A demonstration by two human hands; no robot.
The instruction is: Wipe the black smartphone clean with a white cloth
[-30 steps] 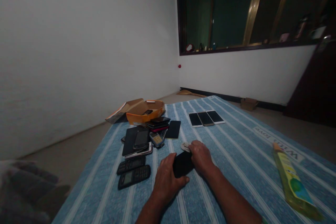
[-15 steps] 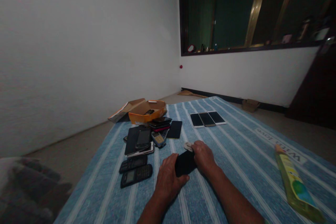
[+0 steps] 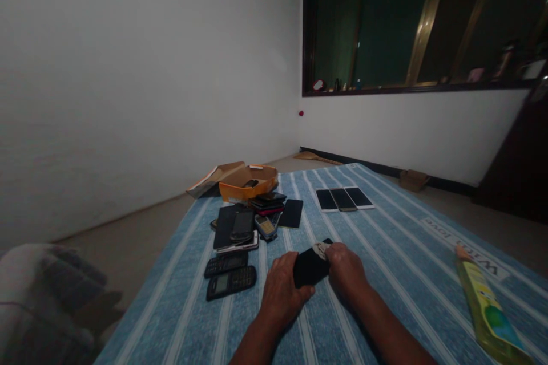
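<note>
A black smartphone (image 3: 309,268) lies in front of me, tilted with its far end to the right. My left hand (image 3: 282,286) grips its left end, thumb along the near edge and fingers along the far side. Bunched in my right hand (image 3: 346,267) is a small whitish cloth (image 3: 320,249), pressed on the phone's face near its far right end. The fingers of that hand are closed, and part of the cloth is hidden under them. Just left of my left hand rest two black keypad phones (image 3: 231,282).
Several more phones (image 3: 242,224) are piled left of centre, beside an open orange box (image 3: 233,193). Three smartphones (image 3: 343,199) lie side by side farther back. At the right is a bottle of yellow-green liquid (image 3: 492,313) on the striped blue cloth cover (image 3: 394,256).
My right hand has shifted the whitish cloth from beyond the phone's far edge onto its face, so the far right corner now shows. The left hand keeps its hold. The view has turned slightly left.
</note>
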